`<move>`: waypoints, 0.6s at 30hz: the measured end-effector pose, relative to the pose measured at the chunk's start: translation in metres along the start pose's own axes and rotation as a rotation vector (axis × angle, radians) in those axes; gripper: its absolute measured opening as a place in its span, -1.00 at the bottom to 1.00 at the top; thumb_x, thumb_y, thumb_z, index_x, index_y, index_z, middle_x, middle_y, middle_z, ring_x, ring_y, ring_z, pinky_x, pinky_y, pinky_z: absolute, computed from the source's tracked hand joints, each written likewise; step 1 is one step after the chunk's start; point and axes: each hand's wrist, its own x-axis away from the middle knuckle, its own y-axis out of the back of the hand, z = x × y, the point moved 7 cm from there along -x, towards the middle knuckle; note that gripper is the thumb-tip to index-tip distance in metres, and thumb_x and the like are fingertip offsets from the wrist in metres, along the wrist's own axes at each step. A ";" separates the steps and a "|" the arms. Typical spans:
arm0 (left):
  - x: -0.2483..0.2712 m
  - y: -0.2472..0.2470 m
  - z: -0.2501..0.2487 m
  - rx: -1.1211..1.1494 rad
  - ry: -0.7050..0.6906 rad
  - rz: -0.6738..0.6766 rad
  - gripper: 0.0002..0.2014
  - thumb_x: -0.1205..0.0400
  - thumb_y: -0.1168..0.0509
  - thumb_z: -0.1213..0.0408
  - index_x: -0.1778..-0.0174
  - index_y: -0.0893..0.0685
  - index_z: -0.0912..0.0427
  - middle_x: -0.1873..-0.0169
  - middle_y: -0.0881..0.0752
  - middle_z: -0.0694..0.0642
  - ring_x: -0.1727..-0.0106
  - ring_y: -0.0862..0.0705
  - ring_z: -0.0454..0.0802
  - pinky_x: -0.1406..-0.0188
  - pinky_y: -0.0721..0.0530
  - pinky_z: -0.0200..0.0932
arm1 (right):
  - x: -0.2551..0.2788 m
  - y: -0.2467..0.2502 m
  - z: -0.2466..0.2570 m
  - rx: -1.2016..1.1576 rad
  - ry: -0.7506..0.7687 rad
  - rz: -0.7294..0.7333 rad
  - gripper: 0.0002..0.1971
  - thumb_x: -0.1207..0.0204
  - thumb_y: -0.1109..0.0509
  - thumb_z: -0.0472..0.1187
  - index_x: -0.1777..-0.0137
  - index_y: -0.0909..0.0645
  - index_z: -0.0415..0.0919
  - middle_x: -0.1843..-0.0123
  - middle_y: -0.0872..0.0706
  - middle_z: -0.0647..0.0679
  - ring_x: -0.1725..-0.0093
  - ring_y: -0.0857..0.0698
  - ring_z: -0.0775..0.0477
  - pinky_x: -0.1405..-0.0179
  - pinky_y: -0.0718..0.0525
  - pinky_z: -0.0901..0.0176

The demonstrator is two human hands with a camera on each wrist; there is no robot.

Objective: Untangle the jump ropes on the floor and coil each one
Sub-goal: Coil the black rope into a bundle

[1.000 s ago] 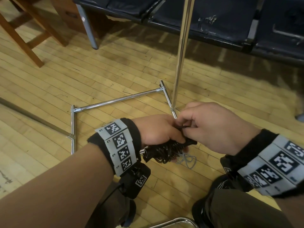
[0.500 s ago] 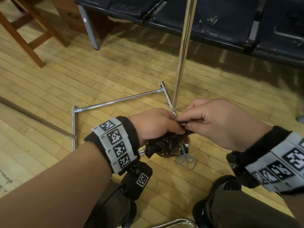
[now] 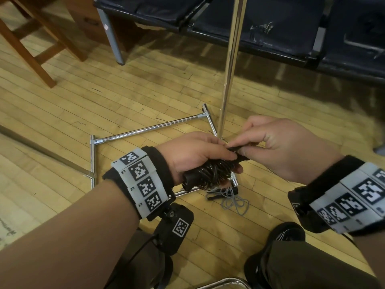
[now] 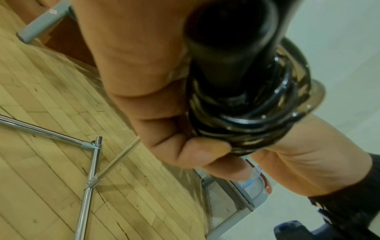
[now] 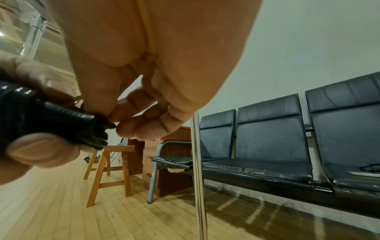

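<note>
My left hand [image 3: 200, 155] grips a black jump rope [image 3: 210, 174] whose cord is wound in tight loops round its black handles [image 4: 232, 53]. The coiled cord [image 4: 246, 116] sits between my left fingers and palm. My right hand [image 3: 277, 149] pinches the far end of the bundle [image 5: 102, 125] between thumb and fingers. Below the hands, a grey jump rope [image 3: 231, 199] lies in a loose tangle on the wooden floor, with its dark handles beside it.
A chrome rack base [image 3: 145, 130] and its upright pole [image 3: 231, 59] stand on the floor just beyond my hands. A row of dark padded seats [image 3: 270, 28] runs along the back. A wooden stool [image 3: 31, 44] stands at the far left. My knees [image 3: 308, 265] are below.
Both hands have risen slightly with the black bundle. The right fingers have shifted their pinch on its end. The grey rope has not moved.
</note>
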 end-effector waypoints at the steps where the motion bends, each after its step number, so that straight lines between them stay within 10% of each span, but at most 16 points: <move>1: 0.000 0.000 -0.001 0.003 -0.005 0.003 -0.88 -0.77 -0.32 0.44 -0.09 -0.76 0.38 -0.09 -0.80 0.48 0.28 -0.86 0.24 0.53 -0.75 -0.14 | 0.000 -0.001 -0.001 -0.009 -0.005 0.006 -0.71 -0.61 -0.42 -0.15 -0.18 -0.81 0.27 0.02 -0.67 0.30 -0.11 -0.64 0.26 -0.10 -0.54 0.46; 18: -0.001 0.006 -0.001 -0.171 -0.013 -0.030 -0.86 -0.72 -0.42 0.38 -0.12 -0.73 0.39 -0.08 -0.84 0.41 0.29 -0.84 0.16 0.49 -0.73 -0.19 | 0.011 -0.009 -0.005 -0.049 -0.064 0.254 -0.64 -0.54 -0.23 0.18 -0.25 -0.72 0.44 -0.19 -0.62 0.42 -0.22 -0.61 0.35 -0.14 -0.53 0.42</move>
